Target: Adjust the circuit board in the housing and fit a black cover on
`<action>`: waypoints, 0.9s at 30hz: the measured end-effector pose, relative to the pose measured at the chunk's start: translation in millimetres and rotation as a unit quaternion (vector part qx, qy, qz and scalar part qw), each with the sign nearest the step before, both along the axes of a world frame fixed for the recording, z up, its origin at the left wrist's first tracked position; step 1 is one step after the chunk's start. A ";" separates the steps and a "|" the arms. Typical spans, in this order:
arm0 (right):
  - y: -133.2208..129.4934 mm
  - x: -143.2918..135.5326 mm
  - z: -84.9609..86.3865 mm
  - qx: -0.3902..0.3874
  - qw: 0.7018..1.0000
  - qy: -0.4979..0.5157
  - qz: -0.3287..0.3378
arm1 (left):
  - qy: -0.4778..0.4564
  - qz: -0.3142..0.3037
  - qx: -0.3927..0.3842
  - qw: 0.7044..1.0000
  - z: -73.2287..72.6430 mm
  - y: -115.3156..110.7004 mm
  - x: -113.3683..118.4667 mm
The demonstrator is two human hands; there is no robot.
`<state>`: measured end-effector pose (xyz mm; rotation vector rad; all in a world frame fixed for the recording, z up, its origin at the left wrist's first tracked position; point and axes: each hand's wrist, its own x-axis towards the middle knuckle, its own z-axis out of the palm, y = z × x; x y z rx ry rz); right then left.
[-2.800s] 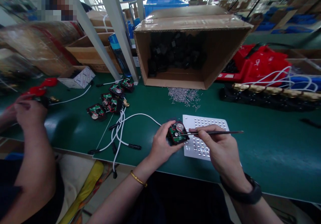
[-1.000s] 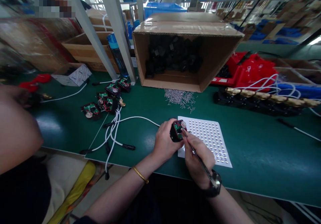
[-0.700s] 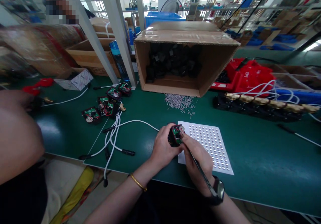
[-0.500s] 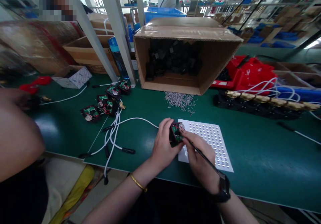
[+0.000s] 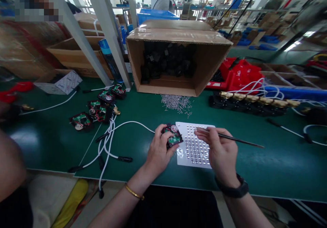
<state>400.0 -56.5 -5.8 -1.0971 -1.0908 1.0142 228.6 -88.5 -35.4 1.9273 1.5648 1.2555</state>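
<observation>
My left hand point(image 5: 158, 149) is closed around a small circuit board in a black housing point(image 5: 175, 139), its green face and a round silvery part turned up. A white cable point(image 5: 135, 121) runs from near it to the left. My right hand point(image 5: 223, 149) grips a slim dark pen-like tool point(image 5: 240, 140); its exact kind I cannot make out. That hand is over the right side of a white sheet point(image 5: 182, 160) bearing rows of small silvery dots. The sheet's left edge lies beside the held board.
Several similar boards point(image 5: 81, 120) and white cables lie to the left. Loose screws point(image 5: 176, 102) are heaped before an open cardboard box point(image 5: 166, 89) of black parts. Black units with brass fittings point(image 5: 251, 105) stand in a row at right. Another person's arm point(image 5: 10, 163) is at far left.
My right hand has drawn back from the board to the right, over the sheet, and the tool now lies nearly level. My left hand still holds the board. The view has shifted right.
</observation>
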 end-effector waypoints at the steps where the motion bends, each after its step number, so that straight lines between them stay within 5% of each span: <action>1: -4.9 6.6 -7.5 0.009 0.998 -0.059 0.022 | -0.035 0.009 -0.014 0.999 -0.2 0.9 -0.1; 3: -15.4 16.1 -22.8 0.048 0.973 -0.212 0.080 | -0.111 0.030 -0.053 0.992 -0.5 4.0 -0.7; 8: -17.3 14.1 -43.1 0.226 0.845 -0.447 0.187 | -0.166 0.057 -0.126 0.976 -1.1 16.7 -8.4; 12: -6.8 0.6 -31.2 0.279 0.714 -0.601 0.229 | -0.302 0.090 -0.148 0.937 -0.1 17.0 -17.3; 14: -7.7 -1.0 -18.6 0.264 0.675 -0.642 0.250 | -0.377 0.097 -0.126 0.913 1.8 13.6 -22.5; 16: -11.5 3.5 -7.3 0.230 0.692 -0.622 0.284 | -0.433 0.089 -0.106 0.891 4.9 10.8 -28.6; 17: -13.3 7.8 -4.1 0.203 0.726 -0.584 0.300 | -0.450 0.076 -0.109 0.883 7.0 10.1 -31.7; 19: -14.5 18.0 -5.2 0.126 0.834 -0.458 0.281 | -0.452 0.036 -0.147 0.879 12.3 10.5 -36.8; 21: -10.9 26.8 -15.7 0.028 0.944 -0.287 0.163 | -0.404 -0.020 -0.192 0.894 18.4 13.0 -39.3; 22: -7.4 29.4 -22.8 -0.021 0.975 -0.200 0.091 | -0.368 -0.059 -0.207 0.905 21.4 14.9 -39.2; 24: 1.5 30.2 -36.6 -0.094 0.993 -0.072 -0.005 | -0.293 -0.154 -0.235 0.914 26.4 19.3 -36.5; 27: 14.0 22.9 -48.1 -0.143 0.990 -0.014 0.001 | -0.216 -0.256 -0.308 0.890 29.6 26.2 -29.4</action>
